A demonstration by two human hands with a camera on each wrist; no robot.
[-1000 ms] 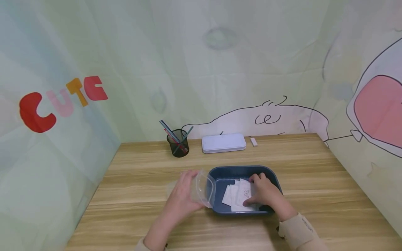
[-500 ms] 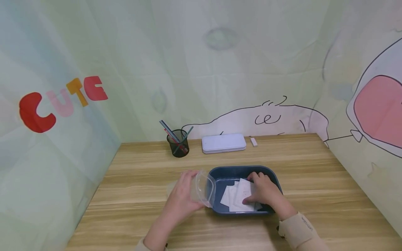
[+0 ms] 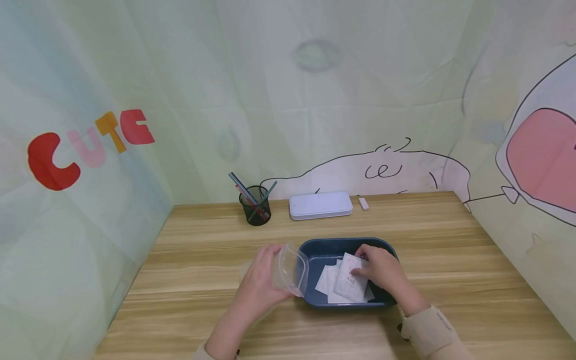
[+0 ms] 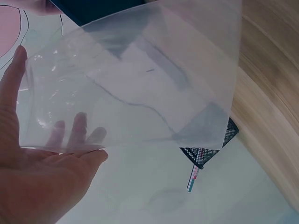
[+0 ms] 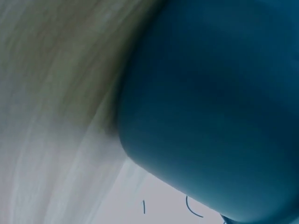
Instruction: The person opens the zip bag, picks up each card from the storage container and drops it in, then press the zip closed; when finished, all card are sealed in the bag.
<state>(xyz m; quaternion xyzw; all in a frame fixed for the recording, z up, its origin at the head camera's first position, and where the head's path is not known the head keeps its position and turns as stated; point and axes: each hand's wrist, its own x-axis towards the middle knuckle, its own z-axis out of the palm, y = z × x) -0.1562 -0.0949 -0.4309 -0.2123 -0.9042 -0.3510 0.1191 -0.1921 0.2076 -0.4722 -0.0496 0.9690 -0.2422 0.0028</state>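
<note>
In the head view my left hand (image 3: 261,277) grips a clear plastic container (image 3: 288,270), tilted on its side with its mouth facing the blue tray (image 3: 346,305). The left wrist view shows the see-through wall of the container (image 4: 131,88) between thumb and fingers. Over the tray, my right hand (image 3: 380,267) pinches a white packet (image 3: 350,280) with faint print by its right edge. Its far edge is tipped up above several other white packets (image 3: 330,295) lying in the tray. In the right wrist view only the tray's outer wall (image 5: 201,116) shows; the hand is hidden.
A black mesh pen cup (image 3: 256,212) with several pens stands at the back of the wooden table (image 3: 202,240). Beside it lie a white pencil case (image 3: 320,205) and a small white eraser (image 3: 363,203). Printed cloth (image 3: 252,100) hangs behind.
My right hand has pinched the top packet and raised it a little, turning it over the others, which slid slightly left. The left hand and container have stayed nearly still.
</note>
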